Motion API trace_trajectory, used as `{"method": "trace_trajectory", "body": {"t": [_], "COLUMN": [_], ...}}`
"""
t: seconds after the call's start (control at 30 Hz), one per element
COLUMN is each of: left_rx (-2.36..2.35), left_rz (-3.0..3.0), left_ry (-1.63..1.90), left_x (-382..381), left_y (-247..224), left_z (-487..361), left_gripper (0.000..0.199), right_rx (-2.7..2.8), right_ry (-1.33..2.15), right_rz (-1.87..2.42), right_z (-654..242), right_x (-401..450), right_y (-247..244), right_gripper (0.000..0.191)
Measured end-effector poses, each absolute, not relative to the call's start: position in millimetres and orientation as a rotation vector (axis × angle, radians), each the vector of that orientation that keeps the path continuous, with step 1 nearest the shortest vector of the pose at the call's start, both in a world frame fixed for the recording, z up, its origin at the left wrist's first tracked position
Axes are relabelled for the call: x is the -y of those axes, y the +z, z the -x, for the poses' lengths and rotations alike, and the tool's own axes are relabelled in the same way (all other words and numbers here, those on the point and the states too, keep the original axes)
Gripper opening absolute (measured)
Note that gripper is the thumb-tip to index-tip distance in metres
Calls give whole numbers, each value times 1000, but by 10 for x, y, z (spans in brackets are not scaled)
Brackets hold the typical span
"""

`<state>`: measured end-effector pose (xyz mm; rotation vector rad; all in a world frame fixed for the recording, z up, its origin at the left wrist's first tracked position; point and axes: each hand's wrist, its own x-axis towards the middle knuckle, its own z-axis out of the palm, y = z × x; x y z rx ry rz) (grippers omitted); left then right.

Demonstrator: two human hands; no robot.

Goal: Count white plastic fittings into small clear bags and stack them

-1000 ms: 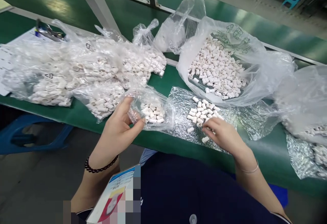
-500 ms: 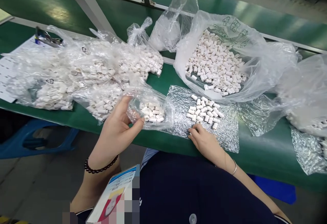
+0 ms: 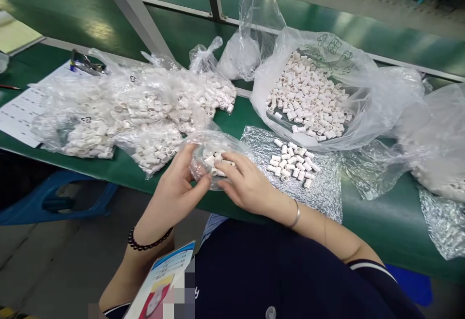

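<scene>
My left hand [image 3: 180, 176] holds a small clear plastic bag [image 3: 238, 147] by its near left side, fingers and thumb around the film. Short white tube fittings [image 3: 210, 159] lie inside the bag. Over the bag, my right hand [image 3: 250, 183] has its curled fingertips at the fittings; whatever it grips is hidden. To the right, a loose pile of white tube fittings [image 3: 290, 161] lies on a silvery crinkled plastic sheet [image 3: 319, 193]. Behind the sheet stands a large open plastic bag [image 3: 261, 88] with many more fittings in it.
Several filled bags of fittings [image 3: 145, 101] are heaped on the left of the green table [image 3: 378, 212]. Printed papers [image 3: 22, 110] and a clipboard clip [image 3: 87, 62] are beside them. Another full bag [image 3: 432, 149] is at the right. A blue stool [image 3: 80, 202] stands below the left edge.
My right hand has moved left from the pile on the silvery sheet to the small bag. The left hand keeps holding the bag. The camera view has shifted slightly.
</scene>
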<state>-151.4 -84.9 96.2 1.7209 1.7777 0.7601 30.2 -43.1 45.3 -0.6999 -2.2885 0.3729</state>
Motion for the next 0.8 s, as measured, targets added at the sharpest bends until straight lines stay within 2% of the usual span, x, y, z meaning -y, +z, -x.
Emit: {"method": "trace_trajectory", "body": {"t": [0.07, 0.13, 0.23, 0.33, 0.43, 0.63, 0.8], "left_rx": [-1760, -1761, -1773, -1776, -1757, -1768, -1791], "left_rz": [-1599, -1552, -1574, -1608, -1627, -1547, -1609], "left_ry": [776, 786, 764, 758, 780, 772, 733], "left_x": [860, 849, 800, 759, 760, 821, 843], "left_y": [946, 924, 898, 901, 923, 933, 898], "left_z": [1540, 1549, 1535, 1513, 1510, 1546, 1560], "left_gripper": [55, 61, 67, 69, 67, 65, 63], "right_rx": [2351, 2353, 2353, 2418, 2480, 2408, 1900], "right_ry": [345, 263, 164, 191, 247, 366, 757], "right_rz": [737, 962, 1443, 1706, 1780, 1777, 1575], "right_z": [-552, -877, -1263, -1378, -1325, -1330, -1435], "right_x": [482, 525, 551, 558, 568, 585, 579], "right_y": [446, 435, 355, 222, 104, -32, 77], "right_gripper": [18, 12, 18, 20, 16, 25, 26]}}
